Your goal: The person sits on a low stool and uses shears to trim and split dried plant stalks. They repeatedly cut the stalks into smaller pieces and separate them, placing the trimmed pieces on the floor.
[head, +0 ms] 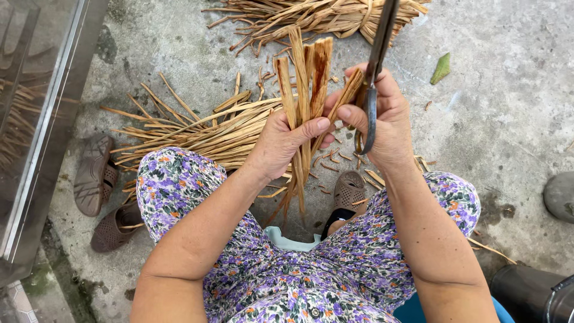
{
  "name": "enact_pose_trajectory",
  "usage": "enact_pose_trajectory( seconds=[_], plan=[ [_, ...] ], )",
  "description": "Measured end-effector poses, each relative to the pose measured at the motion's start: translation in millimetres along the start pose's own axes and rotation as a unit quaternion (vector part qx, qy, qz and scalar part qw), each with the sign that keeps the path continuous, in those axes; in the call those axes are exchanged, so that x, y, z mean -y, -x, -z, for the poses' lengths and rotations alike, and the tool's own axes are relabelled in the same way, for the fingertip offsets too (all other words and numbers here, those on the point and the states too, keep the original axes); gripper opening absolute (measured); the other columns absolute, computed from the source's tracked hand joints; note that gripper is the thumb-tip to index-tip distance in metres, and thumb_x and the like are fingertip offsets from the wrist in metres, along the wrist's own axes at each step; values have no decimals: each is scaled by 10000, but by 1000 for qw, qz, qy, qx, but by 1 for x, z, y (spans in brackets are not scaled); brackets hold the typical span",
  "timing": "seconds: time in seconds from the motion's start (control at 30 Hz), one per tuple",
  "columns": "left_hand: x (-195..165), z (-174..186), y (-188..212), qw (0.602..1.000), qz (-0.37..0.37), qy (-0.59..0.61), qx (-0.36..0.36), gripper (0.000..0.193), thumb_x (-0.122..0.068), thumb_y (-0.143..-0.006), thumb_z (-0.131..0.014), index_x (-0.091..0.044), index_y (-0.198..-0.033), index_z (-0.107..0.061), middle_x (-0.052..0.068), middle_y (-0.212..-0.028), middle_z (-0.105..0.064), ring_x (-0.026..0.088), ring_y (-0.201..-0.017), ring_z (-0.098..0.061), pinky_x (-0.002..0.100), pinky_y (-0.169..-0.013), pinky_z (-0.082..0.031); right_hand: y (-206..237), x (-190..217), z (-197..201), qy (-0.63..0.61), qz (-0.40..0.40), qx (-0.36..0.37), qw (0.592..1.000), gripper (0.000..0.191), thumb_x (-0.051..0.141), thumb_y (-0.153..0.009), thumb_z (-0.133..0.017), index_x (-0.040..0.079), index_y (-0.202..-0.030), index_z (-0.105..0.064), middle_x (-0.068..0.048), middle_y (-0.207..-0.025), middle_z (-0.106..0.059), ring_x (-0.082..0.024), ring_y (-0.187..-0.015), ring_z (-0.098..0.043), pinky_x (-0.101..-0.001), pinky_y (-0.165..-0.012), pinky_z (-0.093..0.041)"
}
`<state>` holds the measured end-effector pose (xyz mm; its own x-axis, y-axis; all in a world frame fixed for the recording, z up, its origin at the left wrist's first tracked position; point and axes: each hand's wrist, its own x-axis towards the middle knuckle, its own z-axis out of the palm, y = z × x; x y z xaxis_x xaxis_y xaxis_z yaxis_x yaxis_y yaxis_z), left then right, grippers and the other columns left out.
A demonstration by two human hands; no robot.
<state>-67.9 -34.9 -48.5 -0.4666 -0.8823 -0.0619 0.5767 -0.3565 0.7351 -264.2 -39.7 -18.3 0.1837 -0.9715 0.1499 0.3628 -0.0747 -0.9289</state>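
At the left edge stands a metal and glass frame (42,119), and just beside it two brown sandals (98,179) lie on the concrete floor (514,107). Further right, a loose pile of dry strips (197,134) spreads on the floor above the person's left knee, which is covered with purple flowered cloth (173,185). In the middle, the left hand (284,143) is closed around a small bunch of strips (305,78); the thumb presses across them and the strips stand almost upright, with their upper ends fanned a little and their lower ends hanging between the knees. Touching it on the right, the right hand (382,119) is closed on the handle of a dark metal blade (379,54), and its fingers also pinch one strip of the bunch. The blade points up toward the top edge, where a tied bundle of strips (323,15) lies on the floor. Below the hands another brown sandal (350,191) shows on a foot. A green leaf (441,69) lies well apart on the right, and a dark bucket (532,296) stands in the lower right corner.
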Motion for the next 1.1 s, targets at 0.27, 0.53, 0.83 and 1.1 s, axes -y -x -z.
enact_pose_trajectory(
  seconds=[0.27,0.53,0.83,1.1],
  plan=[
    [8,3,3,1000,6,-4,-26,236,-143,-974,-753,-24,-1166,-685,37,-909,-667,158,-768,-661,316,-695,-573,5,-3,-3,7,23,-53,998,537,-24,-948,-832,66,-1408,-569,-15,-995,-665,-81,-874,-618,-199,-774,-502],
    [12,8,0,999,16,-6,-50,232,-142,-951,-745,-23,-1143,-694,57,-965,-717,168,-847,-716,318,-764,-622,6,-8,-7,13,48,-61,997,563,-10,-937,-837,84,-1410,-547,-16,-1086,-677,-86,-988,-648,-220,-895,-546],
    [14,8,1,999,15,35,2,225,-130,-982,-751,-24,-1167,-678,65,-957,-699,180,-855,-700,336,-761,-603,6,-12,0,-8,51,-74,996,468,-33,-979,-806,65,-1368,-565,-32,-1004,-666,-102,-868,-648,-227,-744,-540],
    [7,5,5,998,52,41,2,278,-192,-965,-740,-30,-1185,-690,57,-932,-697,175,-817,-696,336,-746,-609,7,-8,-1,-50,42,-46,997,474,-33,-987,-778,77,-1377,-533,-49,-1044,-688,-137,-925,-676,-244,-759,-552]
  ],
)
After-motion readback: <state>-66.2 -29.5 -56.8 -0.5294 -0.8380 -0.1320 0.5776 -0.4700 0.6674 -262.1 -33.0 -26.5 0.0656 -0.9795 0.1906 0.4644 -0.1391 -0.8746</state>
